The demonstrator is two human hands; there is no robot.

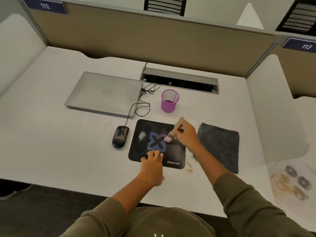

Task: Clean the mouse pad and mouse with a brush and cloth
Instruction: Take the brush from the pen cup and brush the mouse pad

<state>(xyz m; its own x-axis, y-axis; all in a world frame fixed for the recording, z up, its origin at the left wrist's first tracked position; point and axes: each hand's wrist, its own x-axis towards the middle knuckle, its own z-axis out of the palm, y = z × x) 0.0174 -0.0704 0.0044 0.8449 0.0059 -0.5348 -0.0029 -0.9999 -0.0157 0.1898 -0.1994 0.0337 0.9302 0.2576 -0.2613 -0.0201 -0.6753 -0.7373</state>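
A black mouse pad (174, 151) with a blue X logo lies on the white desk, with a pale dusty patch on its left part. My right hand (187, 135) grips a wooden-handled brush (174, 131), and its pinkish bristles touch the pad just right of the X. My left hand (152, 164) rests flat on the pad's front edge, fingers spread, holding nothing. A black wired mouse (120, 136), speckled with dust, sits on the desk just left of the pad. A dark folded cloth (220, 144) lies to the right of the pad.
A shut grey laptop (104, 93) lies at the back left, with the mouse cable looping beside it. A purple mesh cup (169, 100) stands behind the pad. An open cable tray (179, 81) is further back. Brownish crumbs (189, 166) lie right of the pad. Partition walls enclose the desk.
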